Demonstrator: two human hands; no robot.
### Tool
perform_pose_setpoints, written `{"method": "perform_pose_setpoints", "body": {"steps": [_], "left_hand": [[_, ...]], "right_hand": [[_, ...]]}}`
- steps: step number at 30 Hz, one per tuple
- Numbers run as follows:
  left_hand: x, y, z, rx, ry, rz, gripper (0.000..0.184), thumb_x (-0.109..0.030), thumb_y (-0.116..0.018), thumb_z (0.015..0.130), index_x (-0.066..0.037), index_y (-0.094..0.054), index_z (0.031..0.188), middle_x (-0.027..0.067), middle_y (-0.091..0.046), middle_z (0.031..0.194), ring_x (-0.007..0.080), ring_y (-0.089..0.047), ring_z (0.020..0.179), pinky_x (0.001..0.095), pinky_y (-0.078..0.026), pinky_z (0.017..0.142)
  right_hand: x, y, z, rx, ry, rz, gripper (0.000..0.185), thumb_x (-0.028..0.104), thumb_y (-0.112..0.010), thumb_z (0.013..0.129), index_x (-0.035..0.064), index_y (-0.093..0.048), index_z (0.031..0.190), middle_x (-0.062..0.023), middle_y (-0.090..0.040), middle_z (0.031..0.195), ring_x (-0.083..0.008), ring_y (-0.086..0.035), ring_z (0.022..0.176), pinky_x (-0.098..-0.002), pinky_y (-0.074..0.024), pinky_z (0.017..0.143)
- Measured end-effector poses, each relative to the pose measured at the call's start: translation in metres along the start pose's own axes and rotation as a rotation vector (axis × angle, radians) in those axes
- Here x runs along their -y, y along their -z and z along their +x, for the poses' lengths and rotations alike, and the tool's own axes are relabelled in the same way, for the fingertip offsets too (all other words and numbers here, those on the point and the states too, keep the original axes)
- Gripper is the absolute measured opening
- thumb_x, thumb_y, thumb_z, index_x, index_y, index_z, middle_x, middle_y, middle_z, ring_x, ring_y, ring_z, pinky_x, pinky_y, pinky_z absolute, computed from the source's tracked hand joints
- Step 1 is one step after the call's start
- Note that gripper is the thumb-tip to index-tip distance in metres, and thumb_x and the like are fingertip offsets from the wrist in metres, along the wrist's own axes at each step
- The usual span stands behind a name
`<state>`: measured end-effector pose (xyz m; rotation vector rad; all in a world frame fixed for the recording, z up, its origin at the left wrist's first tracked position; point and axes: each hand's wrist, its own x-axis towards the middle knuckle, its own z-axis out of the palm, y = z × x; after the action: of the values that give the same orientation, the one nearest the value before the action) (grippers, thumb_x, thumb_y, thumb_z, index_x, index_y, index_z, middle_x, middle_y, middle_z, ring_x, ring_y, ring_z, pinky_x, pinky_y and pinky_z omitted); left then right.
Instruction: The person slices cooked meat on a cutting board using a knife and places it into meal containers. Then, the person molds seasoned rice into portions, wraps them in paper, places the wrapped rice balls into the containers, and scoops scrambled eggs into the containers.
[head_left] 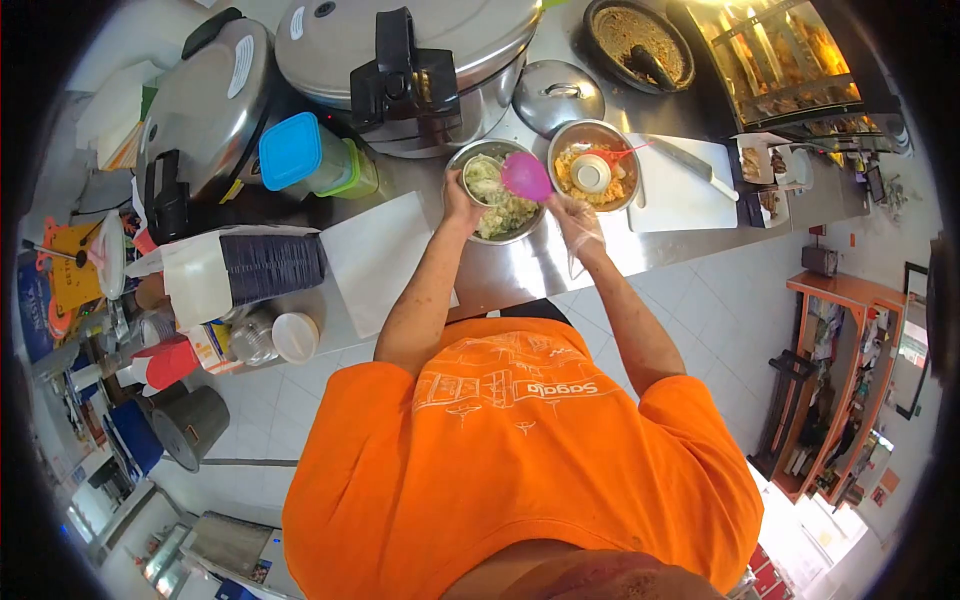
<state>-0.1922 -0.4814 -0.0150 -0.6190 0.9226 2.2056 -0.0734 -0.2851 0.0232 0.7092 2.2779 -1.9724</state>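
On the steel counter, a metal bowl holds pale green, shredded-looking food. My left hand grips the bowl at its left side. A pink scoop is over the bowl's right part, with my right hand closed at its lower right end. Clear plastic seems to cover my right hand. Just right of it stands a second metal bowl of orange-yellow food, with a small round cup and a red utensil in it.
Two large lidded pots stand behind on the left, near a blue-lidded container. A knife lies on the white board at right. Behind are a metal lid and a dark mortar.
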Motion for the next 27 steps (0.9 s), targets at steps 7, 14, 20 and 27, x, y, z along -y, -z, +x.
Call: {"method": "perform_pose_setpoints", "body": {"steps": [7,14,20,27], "left_hand": [[0.015,-0.024,-0.002,-0.264,-0.205,0.209,0.041,-0.042,-0.042,0.094,-0.011,-0.061,0.113,0.0062,-0.063,0.112,0.0211,-0.063,0.102,0.0403,-0.054,0.084],[0.004,0.007,-0.003,-0.114,-0.195,0.259,0.040,-0.042,-0.043,0.093,-0.010,-0.060,0.111,0.0061,-0.065,0.105,0.0205,-0.065,0.096,0.0372,-0.054,0.083],[0.008,0.003,0.000,-0.273,-0.344,0.191,0.036,-0.034,-0.042,0.094,-0.006,-0.060,0.108,0.0091,-0.063,0.109,0.0205,-0.063,0.101,0.0352,-0.051,0.090],[0.004,0.114,0.035,-0.505,-0.722,0.296,0.041,-0.034,-0.038,0.098,-0.003,-0.060,0.112,0.0106,-0.063,0.107,0.0265,-0.062,0.102,0.0386,-0.051,0.087]], "right_hand": [[0.028,-0.054,-0.029,-0.010,-0.222,0.068,0.037,0.042,-0.064,0.093,0.0072,-0.070,0.081,0.0007,-0.051,0.054,-0.0079,-0.039,0.047,-0.0294,-0.0321,0.044],[0.029,-0.024,-0.008,0.081,-0.096,-0.183,0.040,0.037,-0.061,0.095,-0.0007,-0.071,0.089,-0.0057,-0.059,0.059,-0.0070,-0.047,0.059,-0.0317,-0.0421,0.056],[0.065,-0.054,-0.008,0.112,-0.064,-0.401,0.042,0.041,-0.059,0.094,0.0013,-0.072,0.091,-0.0096,-0.061,0.059,-0.0139,-0.053,0.056,-0.0379,-0.0448,0.059],[0.061,-0.030,0.012,0.022,-0.003,-0.791,0.033,0.037,-0.054,0.094,0.0109,-0.073,0.102,-0.0158,-0.072,0.091,-0.0332,-0.069,0.088,-0.0437,-0.0530,0.077]]}}
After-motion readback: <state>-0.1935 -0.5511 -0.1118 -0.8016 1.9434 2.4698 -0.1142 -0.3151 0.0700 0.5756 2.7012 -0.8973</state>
